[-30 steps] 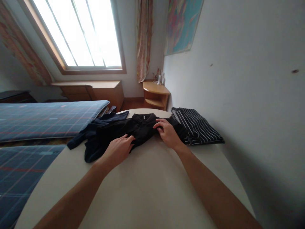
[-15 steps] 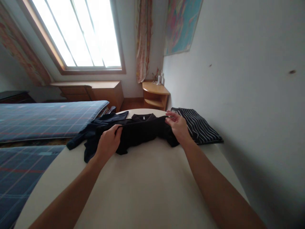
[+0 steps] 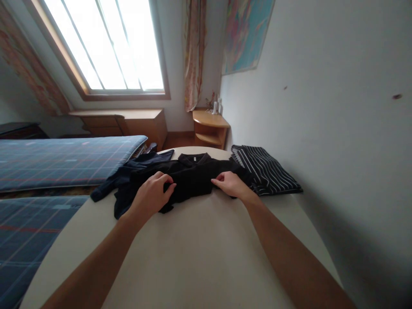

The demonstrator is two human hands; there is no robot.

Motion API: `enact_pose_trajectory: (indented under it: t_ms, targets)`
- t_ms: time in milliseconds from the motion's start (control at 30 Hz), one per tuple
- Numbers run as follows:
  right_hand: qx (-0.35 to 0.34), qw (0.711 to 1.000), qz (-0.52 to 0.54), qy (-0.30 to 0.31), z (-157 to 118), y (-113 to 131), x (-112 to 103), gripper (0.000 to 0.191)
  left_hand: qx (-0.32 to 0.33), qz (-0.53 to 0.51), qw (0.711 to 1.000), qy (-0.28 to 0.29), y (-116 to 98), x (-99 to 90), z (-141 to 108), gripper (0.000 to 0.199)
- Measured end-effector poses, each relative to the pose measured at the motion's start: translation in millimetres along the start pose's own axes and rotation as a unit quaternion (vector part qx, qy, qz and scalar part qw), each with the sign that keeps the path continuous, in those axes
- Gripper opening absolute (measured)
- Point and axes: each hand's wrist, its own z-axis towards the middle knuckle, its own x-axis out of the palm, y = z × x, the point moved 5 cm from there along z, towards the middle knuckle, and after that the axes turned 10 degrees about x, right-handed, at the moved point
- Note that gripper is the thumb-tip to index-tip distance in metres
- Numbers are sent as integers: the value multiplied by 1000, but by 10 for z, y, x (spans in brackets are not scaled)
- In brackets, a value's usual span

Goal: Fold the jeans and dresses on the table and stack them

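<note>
A black collared shirt point(image 3: 193, 180) lies across the far part of the round table, its collar with a small white label pointing away from me. My left hand point(image 3: 153, 191) is curled over the shirt's left part, thumb and forefinger drawn together on the dark cloth. At the right part, my right hand point(image 3: 230, 183) pinches the cloth near the lower edge. How much fabric lies between the fingertips is hard to see. Under and beside the shirt at the left spreads a dark navy garment point(image 3: 106, 186). A folded black-and-white striped garment point(image 3: 273, 169) rests to the right.
The pale round table point(image 3: 193, 257) stands close to the white wall point(image 3: 337, 141) on the right. Beds with blue plaid mattresses point(image 3: 64, 161) are at the left. Beyond the table are a corner shelf point(image 3: 210, 119) and a wooden desk point(image 3: 141, 115) below the window.
Both hands have come closer together, the right one moving left and down. The shirt's raised edge has come down and the cloth now lies flatter, with more of its right side showing.
</note>
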Motion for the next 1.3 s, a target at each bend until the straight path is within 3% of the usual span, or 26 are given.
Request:
enact_pose_trajectory:
  t_ms: [133, 300, 400, 533, 667, 767, 933, 1033, 1167, 1233, 1300]
  targets:
    - [-18, 999, -42, 28, 0, 18, 134, 26, 23, 14, 997, 75, -48, 73, -34, 20]
    - [-49, 999, -20, -13, -38, 95, 121, 17, 19, 22, 995, 94, -77, 42, -37, 8]
    - [-40, 998, 25, -33, -26, 111, 34, 20, -15, 30, 997, 63, -81, -26, -22, 11]
    - [-30, 986, 155, -62, 17, 118, -169, 17, -58, 8, 998, -29, -65, -166, 10, 14]
    - [-1, 943, 324, -71, 7, 113, -392, 10, -98, -99, 982, -126, -16, -269, 26, 16]
    - [33, 920, 381, -82, -13, 59, -518, 11, -69, -187, 971, -131, -86, -245, 35, 18]
    - [38, 933, 322, -157, -2, -98, -699, 14, 42, -156, 985, -66, -391, -132, 7, 18]
    - [-1, 947, 277, -161, -46, -42, -757, 11, 36, -128, 990, -40, -463, -68, -7, 17]
    - [-105, 972, 161, -133, -304, 335, -701, 9, -13, -135, 990, -31, -419, -21, -2, 14]
    - [-168, 975, 119, -81, -489, 571, -559, 14, -22, -146, 989, -31, -399, -8, 0, 14]
    - [-198, 976, 67, -70, -662, 746, -411, 21, -24, -155, 987, -30, -393, 1, -1, 15]
